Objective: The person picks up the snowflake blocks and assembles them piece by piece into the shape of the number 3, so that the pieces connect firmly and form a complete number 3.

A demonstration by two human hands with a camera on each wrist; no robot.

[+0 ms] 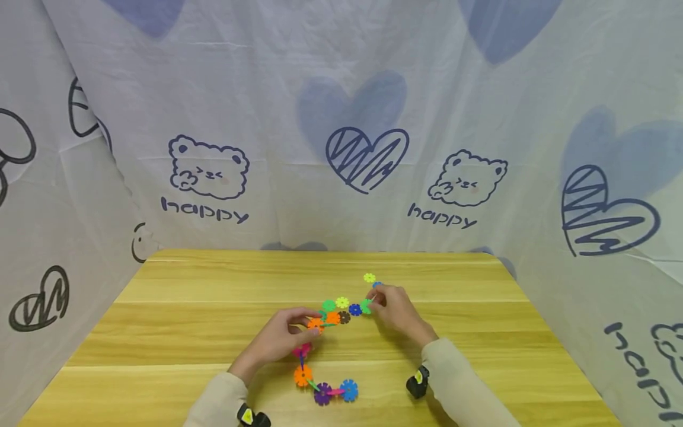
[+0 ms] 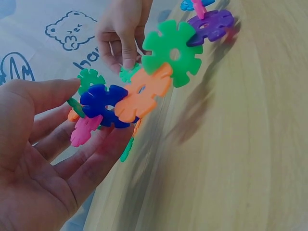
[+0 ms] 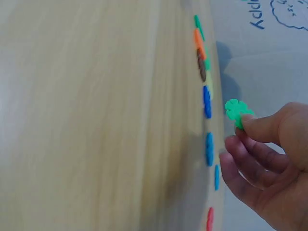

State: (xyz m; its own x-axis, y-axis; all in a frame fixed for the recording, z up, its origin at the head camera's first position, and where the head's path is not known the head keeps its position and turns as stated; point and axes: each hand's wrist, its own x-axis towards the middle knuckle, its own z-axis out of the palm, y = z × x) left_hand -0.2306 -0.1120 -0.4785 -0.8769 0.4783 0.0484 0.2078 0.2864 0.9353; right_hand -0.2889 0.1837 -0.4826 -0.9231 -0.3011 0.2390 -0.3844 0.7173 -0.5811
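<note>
My left hand grips one end of a chain of flower-shaped interlocking discs. In the left wrist view, thumb and fingers curl around its pink disc and dark blue disc. An orange disc, a large green disc and a purple disc follow along the chain. The chain curves toward the front, ending at a light blue disc. Between thumb and forefinger my right hand pinches a single green disc, held apart from the chain.
Several loose discs lie on the wooden table between and beyond the hands, among them a yellow one, a dark blue one and a brown one. Another yellow disc lies farther back. A printed curtain hangs behind the table.
</note>
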